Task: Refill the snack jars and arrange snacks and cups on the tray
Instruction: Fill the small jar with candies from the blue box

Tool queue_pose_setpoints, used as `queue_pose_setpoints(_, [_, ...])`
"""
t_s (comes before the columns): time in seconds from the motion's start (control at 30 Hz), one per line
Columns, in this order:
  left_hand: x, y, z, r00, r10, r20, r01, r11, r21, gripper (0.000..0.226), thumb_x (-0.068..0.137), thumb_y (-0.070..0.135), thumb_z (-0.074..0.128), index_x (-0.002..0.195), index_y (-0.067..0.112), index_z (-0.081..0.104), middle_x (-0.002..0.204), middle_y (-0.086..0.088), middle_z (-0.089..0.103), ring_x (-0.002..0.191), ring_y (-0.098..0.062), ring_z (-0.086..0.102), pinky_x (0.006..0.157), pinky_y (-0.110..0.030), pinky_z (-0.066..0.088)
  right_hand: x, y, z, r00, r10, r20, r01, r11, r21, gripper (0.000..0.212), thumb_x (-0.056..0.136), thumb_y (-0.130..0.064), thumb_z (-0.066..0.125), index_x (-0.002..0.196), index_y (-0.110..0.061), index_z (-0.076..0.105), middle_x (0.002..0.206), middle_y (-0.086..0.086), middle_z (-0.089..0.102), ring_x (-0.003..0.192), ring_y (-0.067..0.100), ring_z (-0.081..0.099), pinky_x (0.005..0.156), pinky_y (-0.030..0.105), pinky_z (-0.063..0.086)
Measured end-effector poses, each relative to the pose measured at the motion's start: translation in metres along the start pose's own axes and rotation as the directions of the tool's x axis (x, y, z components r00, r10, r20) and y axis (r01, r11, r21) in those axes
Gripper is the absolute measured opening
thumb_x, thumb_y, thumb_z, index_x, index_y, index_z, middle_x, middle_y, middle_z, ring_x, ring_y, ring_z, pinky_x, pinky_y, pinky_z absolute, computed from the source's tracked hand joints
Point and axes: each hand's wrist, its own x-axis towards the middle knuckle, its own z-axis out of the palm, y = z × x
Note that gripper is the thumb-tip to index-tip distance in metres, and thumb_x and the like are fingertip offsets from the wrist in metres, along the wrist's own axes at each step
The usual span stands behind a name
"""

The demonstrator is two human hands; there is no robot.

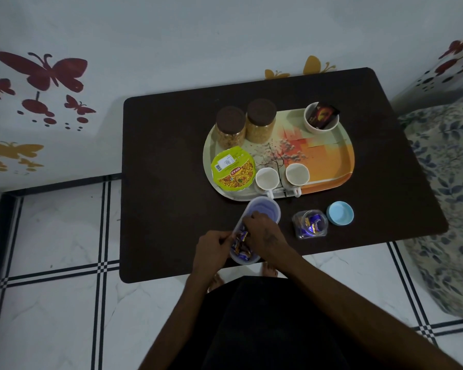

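Observation:
A long clear container (265, 212) with wrapped candies (241, 248) lies at the table's front edge. My left hand (211, 249) grips its left side. My right hand (262, 233) reaches into it, fingers curled over the candies. A small open jar (309, 224) with a few candies stands to the right, its blue lid (340, 212) beside it. On the tray (329, 158) stand two brown-lidded snack jars (230, 126) (261, 120), a green snack cup (233, 169), two white cups (266, 178) (297, 175) and a white bowl (321, 121) holding a dark packet.
The dark table (166, 161) stands against a wall with butterfly stickers. A floral-covered bed (449, 182) lies to the right. White tiled floor with dark lines surrounds the table.

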Motion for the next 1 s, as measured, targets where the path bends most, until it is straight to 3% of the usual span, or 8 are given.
queue_pose_setpoints(0.23, [-0.001, 0.004, 0.0, 1.0, 0.021, -0.006, -0.021, 1.0, 0.002, 0.022, 0.097, 0.027, 0.06, 0.109, 0.023, 0.077, 0.092, 0.001, 0.077, 0.086, -0.009, 0.07, 0.077, -0.032, 0.055, -0.001, 0.008, -0.003, 1.0, 0.004, -0.005, -0.003, 0.994, 0.106, 0.04, 0.092, -0.015, 0.058, 0.13, -0.004, 0.052, 0.124, 0.017, 0.058, 0.113, 0.032, 0.057, 0.093, 0.037, 0.043])
queue_pose_setpoints(0.4, [0.0, 0.003, 0.0, 1.0, 0.001, 0.009, -0.001, 1.0, 0.003, 0.022, 0.097, 0.03, 0.059, 0.106, 0.023, 0.078, 0.087, 0.0, 0.077, 0.081, -0.009, 0.07, 0.075, -0.035, 0.056, -0.002, 0.012, -0.011, 0.992, 0.02, -0.127, 0.012, 0.969, 0.246, 0.02, 0.088, -0.007, 0.061, 0.106, -0.002, 0.066, 0.101, 0.016, 0.069, 0.098, 0.033, 0.063, 0.084, 0.035, 0.046])
queue_pose_setpoints(0.53, [-0.001, 0.002, 0.0, 1.0, -0.004, 0.016, 0.004, 1.0, 0.002, 0.023, 0.097, 0.029, 0.058, 0.107, 0.022, 0.078, 0.086, -0.002, 0.076, 0.082, -0.01, 0.07, 0.075, -0.037, 0.056, -0.008, 0.013, -0.028, 0.976, 0.123, -0.181, -0.048, 0.927, 0.372, 0.016, 0.08, -0.009, 0.071, 0.096, -0.009, 0.07, 0.095, 0.006, 0.072, 0.091, 0.019, 0.065, 0.072, 0.018, 0.039])
queue_pose_setpoints(0.7, [-0.002, 0.004, -0.001, 1.0, -0.002, -0.004, 0.002, 1.0, -0.013, 0.023, 0.097, 0.028, 0.06, 0.106, 0.016, 0.078, 0.09, -0.003, 0.077, 0.084, -0.007, 0.069, 0.075, -0.033, 0.054, -0.032, 0.031, -0.054, 0.929, 0.287, -0.233, -0.106, 0.81, 0.577, 0.017, 0.078, -0.006, 0.076, 0.091, -0.016, 0.071, 0.089, -0.005, 0.072, 0.082, 0.006, 0.067, 0.064, 0.004, 0.044])
queue_pose_setpoints(0.87, [-0.001, 0.004, 0.0, 1.0, -0.006, 0.002, 0.006, 1.0, -0.028, 0.022, 0.097, 0.028, 0.06, 0.102, 0.017, 0.079, 0.079, -0.001, 0.075, 0.075, -0.007, 0.069, 0.069, -0.029, 0.052, -0.068, 0.066, -0.078, 0.868, 0.425, -0.257, -0.163, 0.733, 0.661, 0.022, 0.08, -0.008, 0.077, 0.092, -0.023, 0.067, 0.091, -0.009, 0.07, 0.089, 0.005, 0.064, 0.076, 0.02, 0.05])
queue_pose_setpoints(1.0, [0.001, 0.001, 0.0, 1.0, -0.013, 0.007, 0.013, 1.0, -0.024, 0.022, 0.097, 0.031, 0.061, 0.095, 0.017, 0.079, 0.071, -0.002, 0.072, 0.062, -0.002, 0.061, 0.069, -0.035, 0.054, -0.08, 0.091, -0.082, 0.843, 0.451, -0.293, -0.206, 0.774, 0.598, 0.021, 0.081, -0.002, 0.074, 0.098, -0.013, 0.068, 0.093, -0.004, 0.067, 0.091, 0.011, 0.063, 0.071, 0.015, 0.045])
